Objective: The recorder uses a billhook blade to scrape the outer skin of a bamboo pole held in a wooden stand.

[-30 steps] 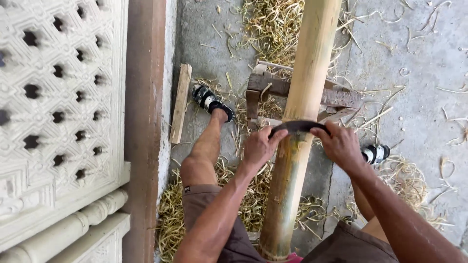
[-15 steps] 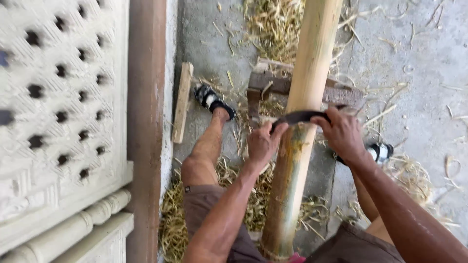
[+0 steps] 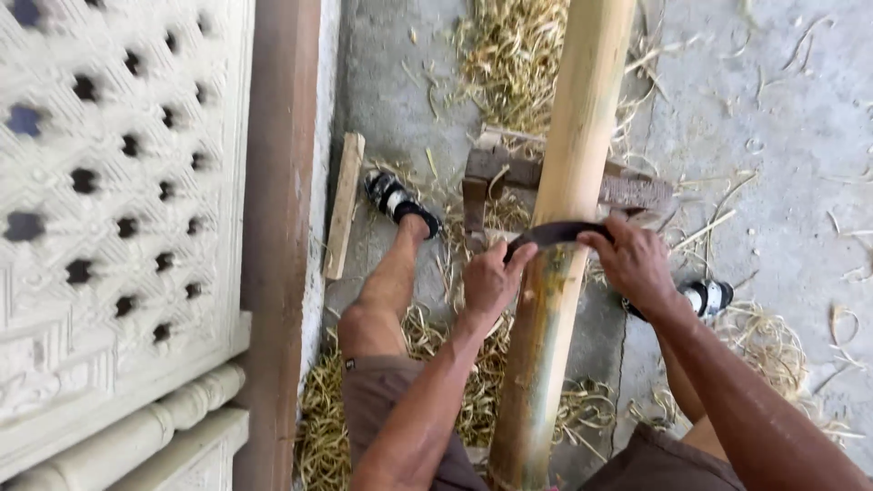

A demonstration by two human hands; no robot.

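Observation:
A long thick bamboo pole (image 3: 571, 164) runs from between my knees up and away, resting on a dark wooden support (image 3: 627, 186). A dark curved blade (image 3: 556, 234) lies across the pole. My left hand (image 3: 491, 282) grips its left end and my right hand (image 3: 635, 264) grips its right end. Below the blade the pole looks greenish and wet; above it the surface is pale and scraped.
Bamboo shavings (image 3: 509, 55) litter the concrete floor around my sandalled feet (image 3: 400, 202). A short wooden plank (image 3: 344, 205) lies beside a brown post (image 3: 277, 227). A pale carved lattice panel (image 3: 118, 200) fills the left side.
Both hands have pushed the blade a little farther up the pole, away from my body. The view has shifted slightly.

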